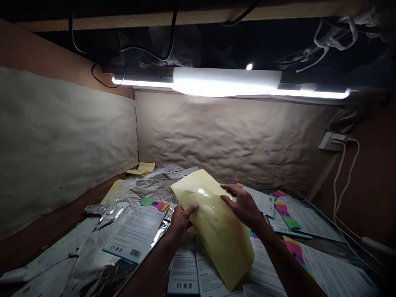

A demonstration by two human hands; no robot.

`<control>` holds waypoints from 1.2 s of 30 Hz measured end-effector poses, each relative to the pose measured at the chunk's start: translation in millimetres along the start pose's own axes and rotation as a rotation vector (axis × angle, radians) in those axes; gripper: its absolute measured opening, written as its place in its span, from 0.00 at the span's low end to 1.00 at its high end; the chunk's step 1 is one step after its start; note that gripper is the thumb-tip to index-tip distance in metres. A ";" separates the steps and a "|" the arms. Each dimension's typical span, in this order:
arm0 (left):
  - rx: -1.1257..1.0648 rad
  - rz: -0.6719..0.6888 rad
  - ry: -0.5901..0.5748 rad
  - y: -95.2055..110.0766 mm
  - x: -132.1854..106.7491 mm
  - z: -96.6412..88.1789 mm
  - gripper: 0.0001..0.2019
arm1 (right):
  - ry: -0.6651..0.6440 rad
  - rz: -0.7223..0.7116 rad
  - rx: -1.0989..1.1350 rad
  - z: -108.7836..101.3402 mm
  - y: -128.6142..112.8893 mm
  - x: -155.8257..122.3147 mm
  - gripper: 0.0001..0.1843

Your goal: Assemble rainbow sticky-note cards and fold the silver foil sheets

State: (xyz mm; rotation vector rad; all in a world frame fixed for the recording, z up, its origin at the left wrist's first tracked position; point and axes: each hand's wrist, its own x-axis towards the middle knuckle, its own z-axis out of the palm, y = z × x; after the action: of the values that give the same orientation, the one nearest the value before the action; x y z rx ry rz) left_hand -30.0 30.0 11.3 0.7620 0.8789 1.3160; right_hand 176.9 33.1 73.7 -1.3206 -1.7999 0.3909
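Note:
A glossy pale yellow sheet (213, 231) is held up, tilted, above the packs in the middle of the head view. My left hand (182, 218) is closed on its left edge, thumb on top and the other fingers underneath. Over the right edge, my right hand (244, 206) has its thumb and fingertips apart; I cannot tell whether they press on the sheet. Beneath lie flat printed packs (184, 272) with text and marks. Another pack (136, 231), with a rainbow-coloured flap, rests to the left of my left hand.
Crumpled silvery film (154, 185) covers the left and back of the surface. More rainbow-edged packs (328, 264) lie on the right. Yellow papers (142, 168) are at the back left. A lit tube lamp (225, 82) hangs above; white cords (337, 181) run down from a wall socket (332, 141).

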 end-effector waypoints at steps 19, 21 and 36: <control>0.019 -0.072 -0.025 -6.2 -13.1 11.7 0.22 | -0.214 -0.142 0.023 35.2 -21.5 -22.1 0.12; 0.019 -0.062 -0.030 -5.6 -13.5 12.4 0.22 | -0.213 -0.129 0.047 35.5 -22.9 -22.6 0.12; 0.024 -0.051 -0.031 -7.9 -13.1 12.1 0.22 | -0.193 -0.132 0.076 34.7 -29.4 -26.7 0.11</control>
State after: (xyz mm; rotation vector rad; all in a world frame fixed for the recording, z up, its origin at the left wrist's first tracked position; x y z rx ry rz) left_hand -16.1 16.3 11.7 0.7718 0.8857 1.2476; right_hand 133.9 5.4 61.1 -1.1365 -1.9992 0.5240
